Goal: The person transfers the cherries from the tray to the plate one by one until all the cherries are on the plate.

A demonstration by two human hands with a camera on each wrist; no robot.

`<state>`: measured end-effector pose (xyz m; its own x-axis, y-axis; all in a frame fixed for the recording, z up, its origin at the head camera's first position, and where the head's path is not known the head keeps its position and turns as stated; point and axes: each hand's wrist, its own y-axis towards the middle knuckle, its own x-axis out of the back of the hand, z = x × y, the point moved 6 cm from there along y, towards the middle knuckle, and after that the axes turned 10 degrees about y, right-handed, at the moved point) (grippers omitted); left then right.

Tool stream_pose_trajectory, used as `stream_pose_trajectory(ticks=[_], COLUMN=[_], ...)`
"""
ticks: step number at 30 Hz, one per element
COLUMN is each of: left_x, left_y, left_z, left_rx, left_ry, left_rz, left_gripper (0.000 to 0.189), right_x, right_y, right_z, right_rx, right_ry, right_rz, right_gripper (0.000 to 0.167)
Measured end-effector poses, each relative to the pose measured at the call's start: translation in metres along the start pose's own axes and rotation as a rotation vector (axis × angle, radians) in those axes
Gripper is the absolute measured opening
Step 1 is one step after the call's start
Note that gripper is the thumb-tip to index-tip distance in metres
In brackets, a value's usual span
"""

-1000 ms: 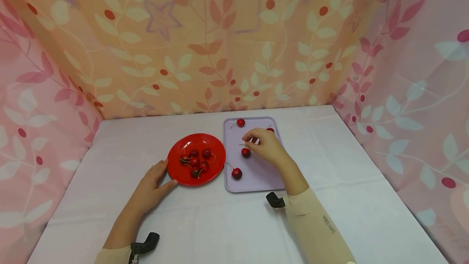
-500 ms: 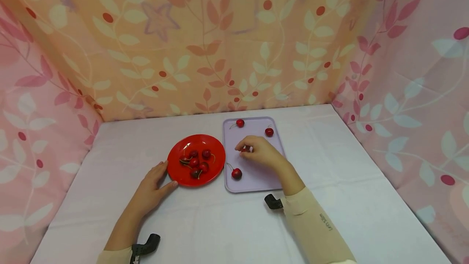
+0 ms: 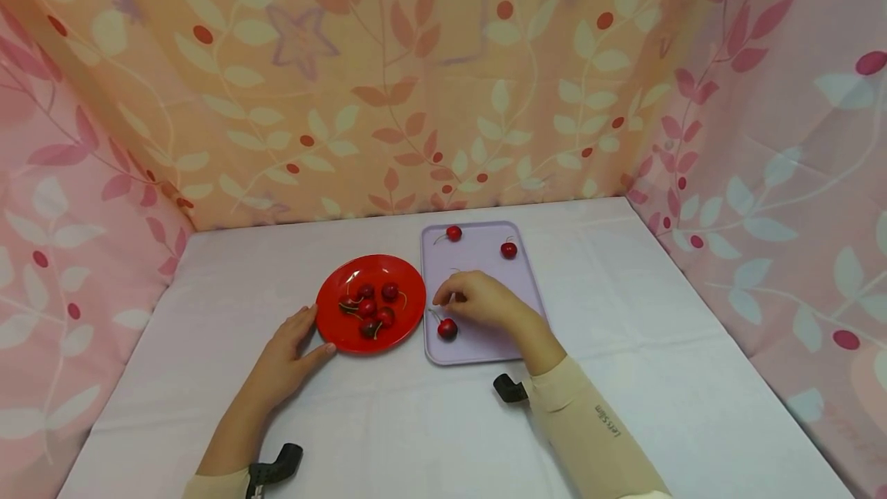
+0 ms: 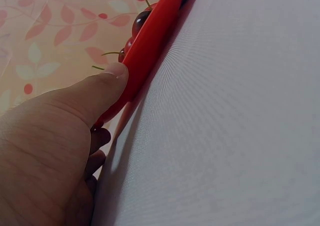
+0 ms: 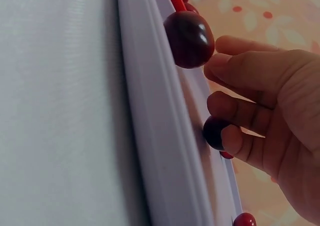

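Right hand (image 3: 485,299): its grip is released; we see the fingers bent loosely, their tips just above the stem of the near cherry.
Near cherry (image 3: 447,329): it lies on the tray, close to the left edge.
Covered cherry (image 5: 214,132): it is under the right hand, on the tray; we see a part of it between the fingers.
Tray (image 3: 471,349): it is lilac and lies flat, at the right of the plate.
Tray's far end: here we find the far-left cherry (image 3: 453,233) and the far-right cherry (image 3: 509,250), well apart.
Left hand (image 3: 287,345): this grip is also released; thumb and fingers touch the plate's edge at its left side.
Plate (image 3: 409,320): it is red and round, just beside the tray; we cannot tell if they touch.
Plate cherries (image 3: 367,306): they lie grouped around the middle, several with stems.
Counter (image 3: 402,422): a white cloth covers it.
Backdrop (image 3: 416,60): leaf-patterned fabric stands behind.
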<state>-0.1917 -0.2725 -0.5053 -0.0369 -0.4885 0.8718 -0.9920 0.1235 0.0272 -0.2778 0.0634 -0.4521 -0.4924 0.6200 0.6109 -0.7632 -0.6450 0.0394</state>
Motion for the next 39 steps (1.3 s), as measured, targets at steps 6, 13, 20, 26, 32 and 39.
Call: stream_pose_trajectory(ticks=[6,13,20,26,32,39], left_x=[0.001,0.001,0.0,0.002,0.001,0.0], left_y=[-0.001,0.0,0.001,0.0,0.001,0.0], left_z=[-0.001,-0.002,-0.001,-0.002,-0.002,-0.001], left_rx=[0.003,0.0,0.0,0.005,0.005,0.007], left_ry=[0.002,0.002,0.003,-0.004,0.003,0.005], left_rz=[0.004,0.003,-0.002,0.0,-0.004,-0.004], left_gripper=[0.092,0.092,0.092,0.092,0.092,0.093], right_x=[-0.011,-0.019,-0.015,-0.007,0.002,0.009], right_y=[0.002,0.003,0.004,0.001,-0.002,-0.004], right_z=[-0.002,-0.006,-0.01,-0.011,-0.012,-0.013], right_rx=[0.004,0.031,-0.001,-0.009,0.004,-0.025], right_ry=[-0.052,-0.097,-0.186,-0.171,-0.136,-0.063], right_rz=[0.057,0.102,0.082,0.042,0.012,-0.006], right_gripper=[0.026,0.027,0.016,0.013,0.011,0.014])
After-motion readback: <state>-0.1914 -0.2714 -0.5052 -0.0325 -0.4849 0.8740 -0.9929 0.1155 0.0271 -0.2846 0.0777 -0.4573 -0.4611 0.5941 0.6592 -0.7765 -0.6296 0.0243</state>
